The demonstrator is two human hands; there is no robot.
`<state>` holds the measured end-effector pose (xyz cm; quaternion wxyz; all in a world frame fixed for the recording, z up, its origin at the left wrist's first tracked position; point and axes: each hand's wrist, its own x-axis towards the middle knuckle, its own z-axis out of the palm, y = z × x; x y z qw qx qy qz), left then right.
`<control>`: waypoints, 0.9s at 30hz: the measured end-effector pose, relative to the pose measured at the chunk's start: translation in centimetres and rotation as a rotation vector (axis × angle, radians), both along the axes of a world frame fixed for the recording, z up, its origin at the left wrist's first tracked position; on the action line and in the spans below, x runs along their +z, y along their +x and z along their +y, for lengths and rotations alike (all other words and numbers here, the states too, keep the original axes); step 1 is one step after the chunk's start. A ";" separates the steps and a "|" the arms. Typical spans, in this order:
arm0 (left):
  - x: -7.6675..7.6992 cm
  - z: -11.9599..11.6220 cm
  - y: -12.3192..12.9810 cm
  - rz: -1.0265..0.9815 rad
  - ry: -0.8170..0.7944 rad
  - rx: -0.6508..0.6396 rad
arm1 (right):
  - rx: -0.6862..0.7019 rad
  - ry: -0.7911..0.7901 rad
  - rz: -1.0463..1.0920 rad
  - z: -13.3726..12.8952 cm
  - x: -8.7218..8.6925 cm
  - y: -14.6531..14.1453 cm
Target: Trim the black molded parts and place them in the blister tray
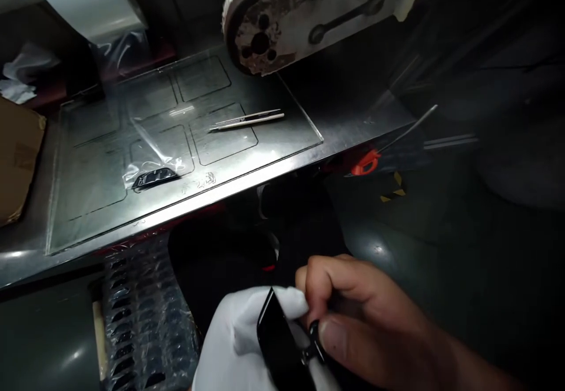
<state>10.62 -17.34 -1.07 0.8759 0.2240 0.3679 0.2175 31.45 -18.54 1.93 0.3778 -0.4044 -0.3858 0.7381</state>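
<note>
My left hand [233, 332], in a white glove, is closed around a glossy black flat part [279, 344] with a pointed upper end, low in the view. Close against it, my bare right hand [366, 314] pinches a small black piece [315, 337] between thumb and fingers, at the right edge of the part. Whether that piece is joined to the part I cannot tell. On the bench ahead lies another black shiny part [154, 177], touching crumpled clear film. A pair of tweezers [249, 120] rests farther back on the sheet.
A clear sheet with dark outlines [225, 138] covers the metal bench. Over its back hangs a worn machine arm [282, 26]. A cardboard box [17, 155] stands left. Below are plastic trays of black parts [150, 314]; an orange-handled tool [366, 163] is right of the bench.
</note>
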 end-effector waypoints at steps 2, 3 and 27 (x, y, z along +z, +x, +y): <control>0.1 0.3 0.7 0.022 0.033 0.026 | -0.009 0.009 0.002 0.1 -0.2 0.4; 0.2 0.3 1.1 0.028 0.037 0.037 | -0.008 0.005 0.016 0.2 -0.4 0.6; -0.1 -0.4 1.5 -0.248 0.166 0.246 | -0.026 -0.073 0.349 1.4 -2.0 -1.5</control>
